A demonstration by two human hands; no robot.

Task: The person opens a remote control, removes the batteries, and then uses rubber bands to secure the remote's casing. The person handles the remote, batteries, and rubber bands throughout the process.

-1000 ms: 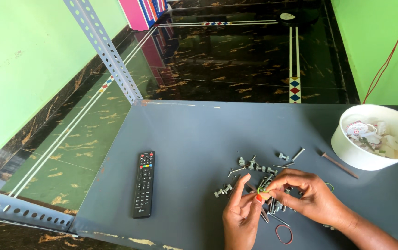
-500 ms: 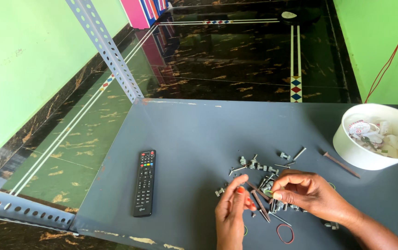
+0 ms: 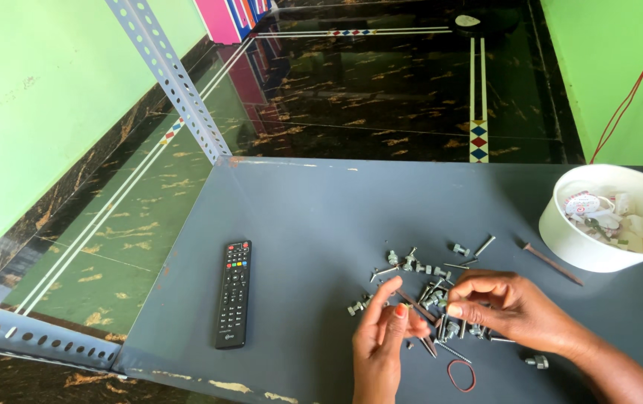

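A heap of small grey bolts, nuts and screws lies on the dark grey table. My left hand rises from the near edge, its thumb and fingers pinched on a thin brown nail that slants toward my right hand. My right hand rests over the right side of the heap, fingers curled, thumb and forefinger pinched on what looks like a small bolt. The two hands' fingertips are a few centimetres apart.
A black remote control lies left of the hands. At the right stands a white bowl of small pale items, with a long nail beside it. A red rubber band and a loose bolt lie near the front edge. A slotted metal post rises at the table's far left corner.
My hands have drawn slightly apart and lowered onto the heap. The left hand has turned, and the brown nail now shows between the fingertips.
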